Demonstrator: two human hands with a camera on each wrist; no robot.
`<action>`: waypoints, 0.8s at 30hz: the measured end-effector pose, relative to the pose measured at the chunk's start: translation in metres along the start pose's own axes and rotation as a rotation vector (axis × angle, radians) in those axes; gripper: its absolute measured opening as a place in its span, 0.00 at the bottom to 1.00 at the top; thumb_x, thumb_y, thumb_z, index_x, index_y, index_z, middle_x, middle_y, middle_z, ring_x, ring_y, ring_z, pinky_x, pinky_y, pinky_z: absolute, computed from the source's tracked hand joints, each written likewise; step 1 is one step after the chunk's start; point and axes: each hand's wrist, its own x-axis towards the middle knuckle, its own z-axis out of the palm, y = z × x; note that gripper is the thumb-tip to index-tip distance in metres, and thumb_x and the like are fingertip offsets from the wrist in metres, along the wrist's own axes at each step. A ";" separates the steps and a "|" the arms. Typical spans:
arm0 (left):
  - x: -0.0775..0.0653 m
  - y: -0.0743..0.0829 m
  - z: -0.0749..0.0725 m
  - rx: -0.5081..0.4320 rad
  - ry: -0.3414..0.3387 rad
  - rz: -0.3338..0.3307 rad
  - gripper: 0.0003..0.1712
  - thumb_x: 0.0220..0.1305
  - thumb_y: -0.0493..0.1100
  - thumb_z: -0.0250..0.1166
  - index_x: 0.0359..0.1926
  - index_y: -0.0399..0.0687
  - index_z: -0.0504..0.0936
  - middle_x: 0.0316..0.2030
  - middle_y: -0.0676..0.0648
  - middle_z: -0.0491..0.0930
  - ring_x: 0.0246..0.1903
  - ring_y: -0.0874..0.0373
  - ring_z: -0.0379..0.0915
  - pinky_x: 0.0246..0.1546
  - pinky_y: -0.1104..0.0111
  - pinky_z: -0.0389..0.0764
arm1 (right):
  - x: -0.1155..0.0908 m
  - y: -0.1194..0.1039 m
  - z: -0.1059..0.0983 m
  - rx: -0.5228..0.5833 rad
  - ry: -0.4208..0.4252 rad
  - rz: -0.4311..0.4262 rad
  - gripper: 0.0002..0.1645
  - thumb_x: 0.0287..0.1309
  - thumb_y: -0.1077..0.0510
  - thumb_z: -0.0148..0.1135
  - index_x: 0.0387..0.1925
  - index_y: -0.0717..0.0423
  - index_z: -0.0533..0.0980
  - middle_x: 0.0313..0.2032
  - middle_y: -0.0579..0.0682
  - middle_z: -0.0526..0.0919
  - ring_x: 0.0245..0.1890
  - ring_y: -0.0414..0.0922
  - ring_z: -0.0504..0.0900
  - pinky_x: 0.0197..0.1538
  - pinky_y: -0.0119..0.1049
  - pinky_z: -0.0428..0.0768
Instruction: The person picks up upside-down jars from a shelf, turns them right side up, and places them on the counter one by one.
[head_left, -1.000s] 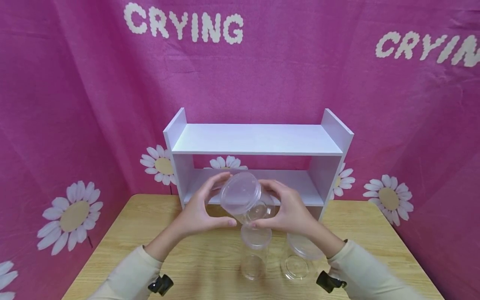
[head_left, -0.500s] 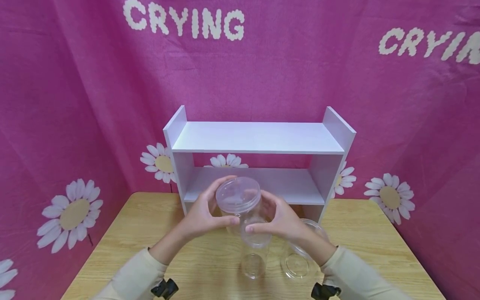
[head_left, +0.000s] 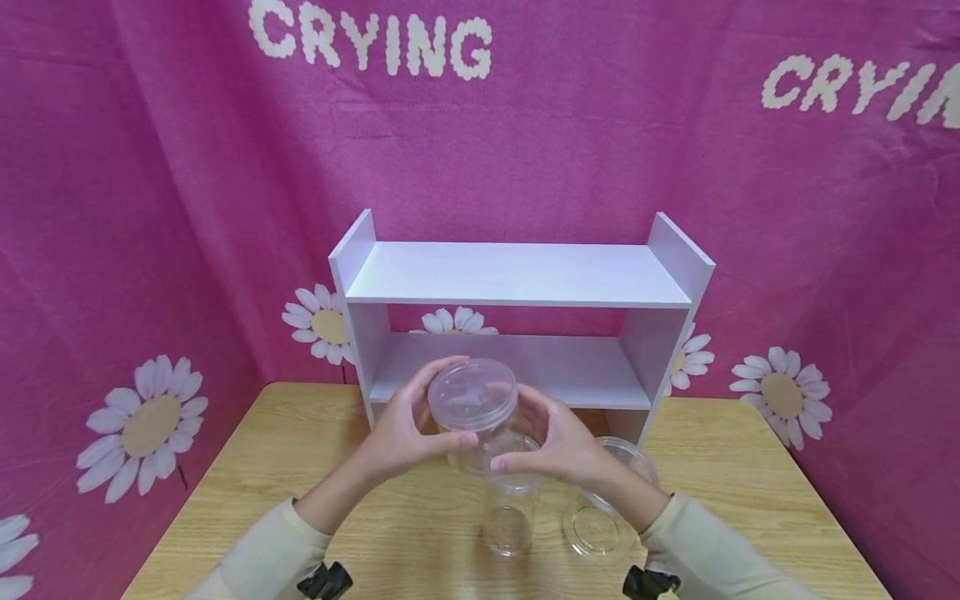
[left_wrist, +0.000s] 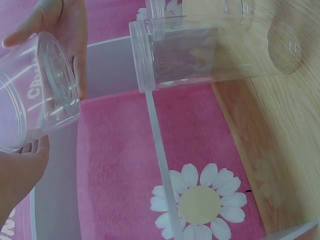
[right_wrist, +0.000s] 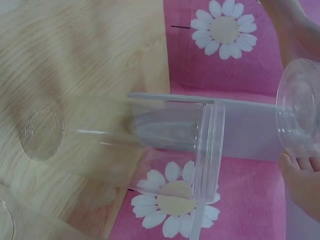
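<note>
A short, wide clear plastic jar (head_left: pixel 474 408) with a translucent screw lid is held upright above the table, in front of the shelf. My left hand (head_left: pixel 408 423) curves round its left side, thumb toward me. From the right, my right hand (head_left: pixel 561 440) holds the same jar, its thumb low on the near side. Both wrist views show the jar's ribbed bottom between the hands. A tall, narrow lidded jar (left_wrist: pixel 200 55) stands on the table just below and in front of the held one. Beside it, partly behind my right forearm, is a wider lidded jar (head_left: pixel 596 525).
A white two-tier shelf (head_left: pixel 517 275) stands at the back of the wooden table (head_left: pixel 390 533). Behind and beside it hangs a pink cloth (head_left: pixel 570 150) with daisies and lettering. Nothing stands on the shelf's upper board. My forearms reach in from both sides.
The held jar has gone from tilted to upright and sunk slightly, shifting a little left. My right hand has moved left along with it, bringing the two hands closer together.
</note>
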 end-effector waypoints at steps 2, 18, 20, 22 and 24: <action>-0.002 -0.001 -0.002 0.008 0.012 -0.004 0.47 0.50 0.42 0.75 0.68 0.41 0.60 0.63 0.36 0.67 0.63 0.43 0.66 0.60 0.76 0.73 | -0.001 0.001 -0.002 -0.008 -0.002 -0.010 0.51 0.46 0.61 0.74 0.68 0.64 0.58 0.66 0.64 0.67 0.66 0.56 0.70 0.67 0.29 0.71; -0.024 -0.026 -0.024 0.136 0.134 -0.048 0.47 0.47 0.35 0.75 0.67 0.39 0.62 0.64 0.37 0.66 0.56 0.72 0.66 0.59 0.83 0.69 | -0.028 0.012 -0.057 -0.170 0.129 -0.173 0.37 0.53 0.69 0.66 0.63 0.72 0.63 0.58 0.42 0.76 0.59 0.35 0.76 0.62 0.25 0.75; -0.028 -0.031 -0.026 0.144 0.147 -0.065 0.46 0.47 0.35 0.75 0.67 0.40 0.62 0.64 0.37 0.67 0.55 0.73 0.66 0.59 0.84 0.68 | -0.032 0.011 -0.064 -0.160 0.148 -0.191 0.35 0.53 0.71 0.65 0.62 0.75 0.62 0.55 0.36 0.77 0.58 0.34 0.77 0.61 0.24 0.75; -0.032 -0.036 -0.027 0.162 0.160 -0.084 0.47 0.46 0.35 0.75 0.66 0.41 0.63 0.64 0.38 0.67 0.56 0.72 0.66 0.60 0.84 0.67 | -0.036 0.011 -0.072 -0.156 0.172 -0.195 0.34 0.53 0.73 0.63 0.61 0.76 0.62 0.54 0.35 0.78 0.57 0.33 0.77 0.60 0.23 0.75; -0.035 -0.041 -0.028 0.196 0.174 -0.104 0.47 0.45 0.36 0.76 0.66 0.41 0.63 0.64 0.39 0.67 0.58 0.69 0.66 0.64 0.81 0.65 | -0.040 0.010 -0.079 -0.167 0.195 -0.189 0.34 0.54 0.73 0.62 0.61 0.77 0.61 0.53 0.34 0.78 0.56 0.31 0.77 0.59 0.22 0.75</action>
